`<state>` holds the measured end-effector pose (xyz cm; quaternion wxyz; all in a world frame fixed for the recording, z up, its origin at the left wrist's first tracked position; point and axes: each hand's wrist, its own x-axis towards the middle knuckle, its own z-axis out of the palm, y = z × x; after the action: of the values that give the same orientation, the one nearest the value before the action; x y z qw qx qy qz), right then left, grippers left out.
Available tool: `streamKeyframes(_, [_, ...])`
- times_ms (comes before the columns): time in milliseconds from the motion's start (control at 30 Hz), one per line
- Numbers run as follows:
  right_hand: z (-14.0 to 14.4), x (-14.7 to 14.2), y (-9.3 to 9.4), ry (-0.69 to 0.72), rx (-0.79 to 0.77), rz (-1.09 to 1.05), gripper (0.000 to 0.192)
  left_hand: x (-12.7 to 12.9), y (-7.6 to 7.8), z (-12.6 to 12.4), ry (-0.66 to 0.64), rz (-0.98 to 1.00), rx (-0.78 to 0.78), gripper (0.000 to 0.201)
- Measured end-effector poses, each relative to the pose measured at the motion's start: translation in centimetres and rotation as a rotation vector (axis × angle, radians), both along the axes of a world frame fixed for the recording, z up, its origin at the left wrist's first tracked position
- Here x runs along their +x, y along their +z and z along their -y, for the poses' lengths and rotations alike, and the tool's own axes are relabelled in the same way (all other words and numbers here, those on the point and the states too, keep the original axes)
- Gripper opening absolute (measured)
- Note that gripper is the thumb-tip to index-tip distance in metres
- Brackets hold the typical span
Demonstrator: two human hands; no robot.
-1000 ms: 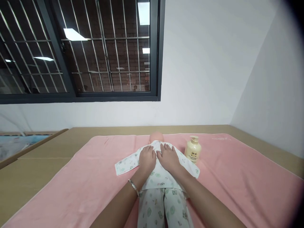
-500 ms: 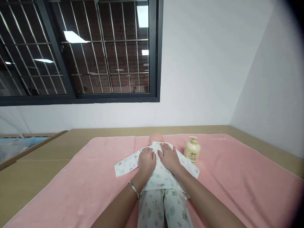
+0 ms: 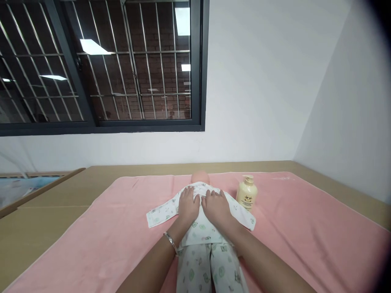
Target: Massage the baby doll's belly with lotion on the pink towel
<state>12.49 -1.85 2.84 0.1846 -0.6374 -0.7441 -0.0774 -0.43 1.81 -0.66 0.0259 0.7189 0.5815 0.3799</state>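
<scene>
Nearest the camera, at 6 o'clock: the legs of a baby doll in white cotton pyjamas printed with small green animals (image 3: 204, 240), lying face up along the 6-to-12 line on a pink towelling sheet (image 3: 305, 236) spread over a tan worktop (image 3: 61, 195). Both forearms run in from the bottom edge; a thin silver bangle (image 3: 171, 241) sits on the left wrist. Left hand (image 3: 187, 205) flat on the doll's chest, fingers spread and extended, gripping nothing. Right hand (image 3: 216, 204) beside it, also flat and open, palm down on the jacket front, nothing pinched. Thumbs nearly meet over the midline. Judged step: pressing or smoothing the jacket front closed across the chest. Next move, as a judgement, calls for light even pressure outward from the centre without rucking the cloth. Empty sleeves splay to 9 and 3 o'clock. Doll's bare head (image 3: 200, 178) just beyond the fingertips at 12. Cream plastic pump bottle (image 3: 247, 197) upright at 2 o'clock, near the right sleeve, apart from the hands. Farther: white wall, dark-framed barred window (image 3: 100, 65).
</scene>
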Motion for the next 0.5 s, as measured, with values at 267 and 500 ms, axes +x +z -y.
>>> streamKeyframes(267, [-1.8, 0.8, -1.0, 0.04, -0.15, -0.169, 0.061, -0.1, -0.1, -0.1, -0.002, 0.028, -0.024, 0.048])
streamKeyframes(500, [-1.7, 0.7, -1.3, 0.031, -0.135, -0.169, 0.06, 0.0, 0.1, 0.1, 0.002, 0.002, -0.035, 0.05])
